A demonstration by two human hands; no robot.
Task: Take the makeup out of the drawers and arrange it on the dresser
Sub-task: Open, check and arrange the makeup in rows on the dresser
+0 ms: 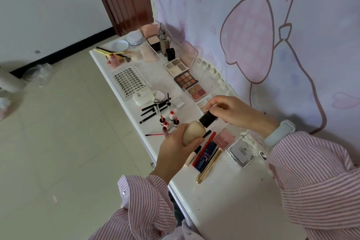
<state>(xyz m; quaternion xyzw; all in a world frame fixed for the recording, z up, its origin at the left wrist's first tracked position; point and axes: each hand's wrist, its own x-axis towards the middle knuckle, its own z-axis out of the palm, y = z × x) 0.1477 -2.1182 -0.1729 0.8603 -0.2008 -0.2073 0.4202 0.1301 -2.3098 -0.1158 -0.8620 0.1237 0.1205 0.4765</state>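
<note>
My left hand (173,148) grips a beige foundation bottle (192,132) with a black cap (208,120), holding it tilted above the white dresser (224,191). My right hand (236,112) hovers at the cap, its fingertips pinching the cap's far end. Under the bottle lie a red pencil (204,147), a navy tube (207,157), a gold pen (209,165), a pink compact (224,138) and a silver compact (241,152). Small red-capped bottles (168,122) stand just left of my left hand.
Eyeshadow palettes (185,79) line the back of the dresser by the pink curtain (253,35). A lash tray (127,82), white case (142,96), black pencils (153,110), brushes (113,52), dishes (134,37) and a clear organiser (159,41) fill the far end. Tiled floor lies left.
</note>
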